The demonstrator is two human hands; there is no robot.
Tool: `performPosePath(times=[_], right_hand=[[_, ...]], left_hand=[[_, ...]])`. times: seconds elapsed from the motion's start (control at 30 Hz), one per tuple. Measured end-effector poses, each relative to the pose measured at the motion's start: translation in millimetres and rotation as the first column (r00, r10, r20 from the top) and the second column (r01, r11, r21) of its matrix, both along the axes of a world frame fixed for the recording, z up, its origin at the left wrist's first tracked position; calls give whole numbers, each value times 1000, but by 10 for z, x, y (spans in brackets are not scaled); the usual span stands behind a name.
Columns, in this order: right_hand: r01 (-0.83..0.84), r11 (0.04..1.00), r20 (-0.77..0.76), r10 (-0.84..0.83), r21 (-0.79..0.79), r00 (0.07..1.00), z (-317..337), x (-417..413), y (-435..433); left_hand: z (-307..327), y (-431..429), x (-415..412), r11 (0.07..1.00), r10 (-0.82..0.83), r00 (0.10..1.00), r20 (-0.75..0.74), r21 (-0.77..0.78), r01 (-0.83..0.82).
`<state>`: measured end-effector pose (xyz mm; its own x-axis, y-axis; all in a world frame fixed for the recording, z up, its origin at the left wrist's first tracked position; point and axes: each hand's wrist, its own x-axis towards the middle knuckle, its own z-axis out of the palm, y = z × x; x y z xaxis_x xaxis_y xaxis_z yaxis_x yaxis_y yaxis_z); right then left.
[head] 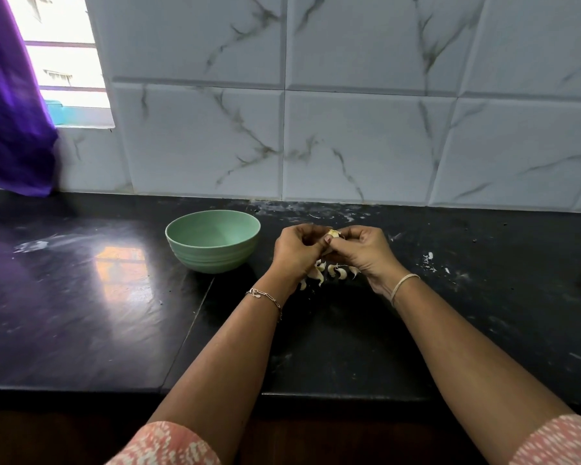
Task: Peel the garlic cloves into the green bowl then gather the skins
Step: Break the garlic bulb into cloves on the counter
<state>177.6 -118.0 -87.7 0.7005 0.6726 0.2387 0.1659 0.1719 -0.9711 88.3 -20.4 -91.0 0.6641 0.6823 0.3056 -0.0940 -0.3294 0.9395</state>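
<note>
On a black stone countertop (pixel 81 313), two bare hands meet near the centre of the view. The left hand (pixel 297 250) and right hand (pixel 366 253) both have their fingers curled, and together they pinch a single pale garlic clove (pixel 334 234) between the fingertips, held above the counter. At six o'clock from the clove, under the hands, a small pile of curled white garlic skins (pixel 322 273) lies on the counter. At nine o'clock from the hands, just beside the left one, stands the green bowl (pixel 212 260), upright. A chain bracelet (pixel 265 297) circles the left wrist and a thin band (pixel 405 283) the right. Grey-veined white tiles (pixel 349 129) fill the wall at twelve o'clock; a purple cloth (pixel 10 112) hangs at ten o'clock.
</note>
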Motion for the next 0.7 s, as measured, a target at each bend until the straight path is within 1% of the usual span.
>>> performPosePath(times=[0.13,0.23,0.33,0.4,0.53,0.63,0.7], right_hand=[[43,999,47,-42,-13,998,-8,13,43],[85,995,103,-79,-51,992,-24,43,63],[145,983,238,-115,-112,964,-16,71,60],[195,970,362,-131,-146,923,10,87,48],[263,945,565,-109,-197,818,57,122,-14],[325,922,687,-96,-212,720,69,148,-77],[396,888,772,-77,-235,631,91,141,-121]], left_hand=[[7,-21,6,987,94,995,-26,129,-90],[8,-45,0,971,131,990,-51,209,-117],[4,-57,18,937,163,982,-101,327,-122],[-2,-58,39,908,197,973,-118,396,-136],[-4,-93,57,887,210,968,-135,442,-131],[-3,-108,77,879,201,970,-140,463,-115],[-3,-115,77,866,209,967,-144,487,-115]])
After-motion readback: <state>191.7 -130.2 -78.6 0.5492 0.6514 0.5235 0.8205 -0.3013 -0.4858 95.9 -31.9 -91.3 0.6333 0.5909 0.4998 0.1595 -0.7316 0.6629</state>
